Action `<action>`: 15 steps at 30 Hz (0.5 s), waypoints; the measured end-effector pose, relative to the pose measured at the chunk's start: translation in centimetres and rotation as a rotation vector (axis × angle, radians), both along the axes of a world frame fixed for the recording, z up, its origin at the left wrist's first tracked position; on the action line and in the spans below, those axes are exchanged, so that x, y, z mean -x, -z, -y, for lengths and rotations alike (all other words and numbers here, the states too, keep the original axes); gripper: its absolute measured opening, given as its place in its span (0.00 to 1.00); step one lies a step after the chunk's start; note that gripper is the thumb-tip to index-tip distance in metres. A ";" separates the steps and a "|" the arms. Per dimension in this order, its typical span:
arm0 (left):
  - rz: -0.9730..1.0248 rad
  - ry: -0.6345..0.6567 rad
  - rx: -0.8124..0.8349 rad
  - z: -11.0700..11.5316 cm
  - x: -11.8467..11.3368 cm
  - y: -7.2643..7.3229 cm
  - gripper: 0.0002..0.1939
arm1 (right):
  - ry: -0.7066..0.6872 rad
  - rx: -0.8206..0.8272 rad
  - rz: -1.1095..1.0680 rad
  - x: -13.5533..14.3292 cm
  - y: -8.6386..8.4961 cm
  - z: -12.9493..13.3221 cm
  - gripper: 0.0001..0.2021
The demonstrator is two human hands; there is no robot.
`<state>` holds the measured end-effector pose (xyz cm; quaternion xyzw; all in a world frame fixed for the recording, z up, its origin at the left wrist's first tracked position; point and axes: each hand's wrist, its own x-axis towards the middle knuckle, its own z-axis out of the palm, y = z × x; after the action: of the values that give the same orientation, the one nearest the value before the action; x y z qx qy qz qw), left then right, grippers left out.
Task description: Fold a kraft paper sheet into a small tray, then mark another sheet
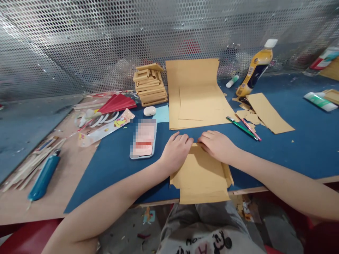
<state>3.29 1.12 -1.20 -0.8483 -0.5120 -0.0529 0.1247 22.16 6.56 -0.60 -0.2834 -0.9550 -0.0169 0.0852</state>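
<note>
A piece of brown kraft paper (202, 173) with folded side flaps lies at the near edge of the table, and its lower flap overhangs the edge. My left hand (178, 150) grips its far left corner with curled fingers. At the far right corner, my right hand (215, 144) pinches the folded far edge. The two hands are a short gap apart, and the fingertips under the paper are partly hidden. Beyond them rest larger kraft paper sheets (194, 72), whose far end curls up against the mesh.
Left stand a stack of folded kraft pieces (150, 88), a phone (144, 139), a white earbud case (149, 111) and a blue glue gun (45, 174). Right are a green pen (243, 128), paper scraps (250, 116), a drink bottle (255, 68) and glue sticks (320, 101). Perforated metal (106, 42) bounds the back.
</note>
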 end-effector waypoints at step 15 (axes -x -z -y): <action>-0.050 0.058 -0.074 2.0 -1.2 0.0 0.13 | -0.039 -0.148 0.149 0.7 -0.9 2.9 0.08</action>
<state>4.54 -0.85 -1.21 -0.8586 -0.4816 -0.0543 0.1670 21.45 3.63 0.26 -0.2555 -0.9603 -0.1066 0.0352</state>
